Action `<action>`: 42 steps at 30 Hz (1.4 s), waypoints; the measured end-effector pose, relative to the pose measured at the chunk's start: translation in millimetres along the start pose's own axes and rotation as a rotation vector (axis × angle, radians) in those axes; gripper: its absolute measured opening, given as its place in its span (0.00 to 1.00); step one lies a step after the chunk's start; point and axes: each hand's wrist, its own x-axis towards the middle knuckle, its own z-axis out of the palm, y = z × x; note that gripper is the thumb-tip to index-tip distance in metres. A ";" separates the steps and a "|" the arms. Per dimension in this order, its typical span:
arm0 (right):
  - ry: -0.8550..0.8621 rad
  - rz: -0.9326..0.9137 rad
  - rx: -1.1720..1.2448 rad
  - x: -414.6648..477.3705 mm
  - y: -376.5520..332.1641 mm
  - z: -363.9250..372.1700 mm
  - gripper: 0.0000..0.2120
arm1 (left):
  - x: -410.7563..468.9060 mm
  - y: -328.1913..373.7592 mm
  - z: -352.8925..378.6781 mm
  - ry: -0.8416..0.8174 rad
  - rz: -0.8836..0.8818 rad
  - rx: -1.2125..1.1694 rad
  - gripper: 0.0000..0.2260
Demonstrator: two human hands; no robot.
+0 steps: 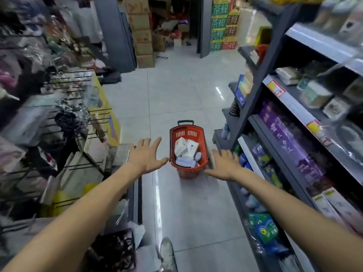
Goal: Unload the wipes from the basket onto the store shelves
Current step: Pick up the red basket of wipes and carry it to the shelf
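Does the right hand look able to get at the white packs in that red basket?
Probably yes. The right hand is open just beside the basket, whose top is uncovered. The white packs lie exposed inside, and the black handle stands at the far end, out of the way.

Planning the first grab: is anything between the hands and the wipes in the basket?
Nothing visible does. The left hand and right hand hover open on either side of the red basket, whose top is uncovered. Its black handle sits at the far end, clear of the wipes packs.
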 end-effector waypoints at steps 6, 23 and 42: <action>-0.043 0.086 0.016 97.5 -28.6 -27.9 0.47 | 123.4 -46.1 -18.2 -0.048 0.071 0.022 0.42; -0.161 0.292 0.292 383.8 25.2 -22.0 0.48 | 461.4 -25.8 16.9 -0.273 0.218 0.189 0.43; -0.105 0.861 1.081 576.0 17.0 190.6 0.33 | 789.2 25.6 263.3 -0.580 0.561 0.266 0.44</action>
